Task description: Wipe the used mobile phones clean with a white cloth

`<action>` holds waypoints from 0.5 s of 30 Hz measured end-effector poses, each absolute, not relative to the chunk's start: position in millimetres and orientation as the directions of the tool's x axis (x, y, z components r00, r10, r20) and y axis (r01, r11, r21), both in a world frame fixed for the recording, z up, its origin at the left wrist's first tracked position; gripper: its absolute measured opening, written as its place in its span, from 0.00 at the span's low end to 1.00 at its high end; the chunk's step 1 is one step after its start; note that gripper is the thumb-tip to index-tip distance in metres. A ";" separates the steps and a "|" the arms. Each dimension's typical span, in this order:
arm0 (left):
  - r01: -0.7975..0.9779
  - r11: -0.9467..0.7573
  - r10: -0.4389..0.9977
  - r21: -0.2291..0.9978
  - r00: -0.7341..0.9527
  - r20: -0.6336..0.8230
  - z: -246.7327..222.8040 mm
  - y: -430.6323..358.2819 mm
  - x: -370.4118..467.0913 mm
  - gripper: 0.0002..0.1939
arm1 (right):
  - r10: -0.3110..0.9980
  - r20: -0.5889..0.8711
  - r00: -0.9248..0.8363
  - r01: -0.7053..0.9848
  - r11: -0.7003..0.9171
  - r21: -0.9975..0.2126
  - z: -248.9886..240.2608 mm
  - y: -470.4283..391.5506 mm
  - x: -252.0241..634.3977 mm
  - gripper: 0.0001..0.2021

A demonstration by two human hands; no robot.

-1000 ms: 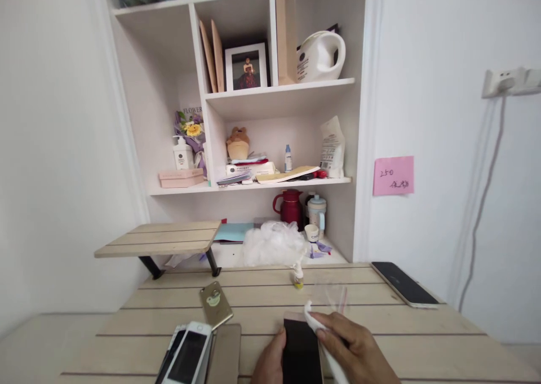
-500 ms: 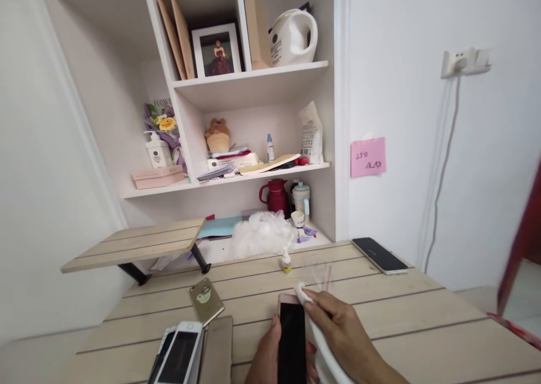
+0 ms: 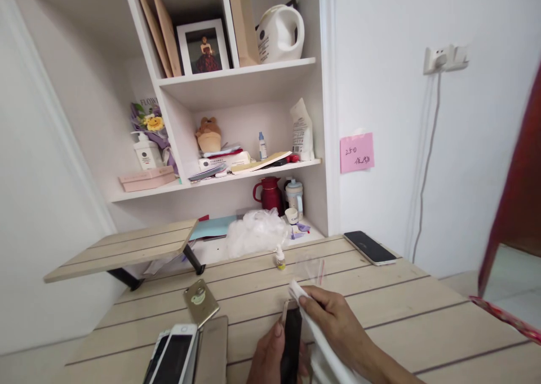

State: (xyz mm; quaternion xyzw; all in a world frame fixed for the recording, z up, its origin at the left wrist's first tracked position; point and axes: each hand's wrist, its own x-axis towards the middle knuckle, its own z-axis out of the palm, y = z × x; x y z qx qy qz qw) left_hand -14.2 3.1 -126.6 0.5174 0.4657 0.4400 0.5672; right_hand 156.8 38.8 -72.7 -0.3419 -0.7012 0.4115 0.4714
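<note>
Upright in my left hand (image 3: 267,354) is a smartphone (image 3: 291,339) with a dark screen, turned partly edge-on; my thumb lies along its left edge. My right hand (image 3: 333,322) pinches a white cloth (image 3: 319,333) beside the phone's upper right corner. The cloth hangs down below my fingers, and its lower end leaves the view. Whether the cloth touches the phone I cannot tell. To the left, a white phone (image 3: 173,353) lies overlapping other phones, next to a flat grey-brown device (image 3: 213,347). A gold phone case (image 3: 201,302) with a sticker rests just behind them.
A small dropper bottle (image 3: 280,257) and a clear zip bag (image 3: 310,268) stand near the table's back. Another phone (image 3: 369,247) lies at the back right. A raised wooden stand (image 3: 127,246) is at left. White shelves (image 3: 236,79) rise behind, with a red jug (image 3: 270,195).
The phone in my left hand has turned from facing me to more edge-on. My right hand still holds the cloth beside it. The whole view has shifted slightly.
</note>
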 end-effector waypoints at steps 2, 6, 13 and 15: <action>-0.015 0.096 0.981 0.995 0.170 -0.092 -130.7 5.4 -14.4 0.43 | 0.877 0.367 -0.311 0.087 0.411 -0.907 -74.2 39.7 156.9 0.19; 0.007 -0.010 0.984 1.000 0.175 0.009 -127.6 4.2 -12.0 0.38 | 0.781 0.526 -0.338 0.208 0.607 -0.767 -74.1 32.9 161.4 0.14; 0.051 -0.031 0.981 0.998 0.195 0.021 -122.9 0.2 -13.1 0.38 | 0.763 0.528 -0.372 0.364 0.644 -0.673 -69.9 39.5 166.5 0.14; 0.063 -0.011 0.984 0.998 0.179 -0.001 -121.4 0.6 -13.9 0.39 | 0.782 0.512 -0.355 0.372 0.620 -0.690 -69.4 38.8 164.7 0.15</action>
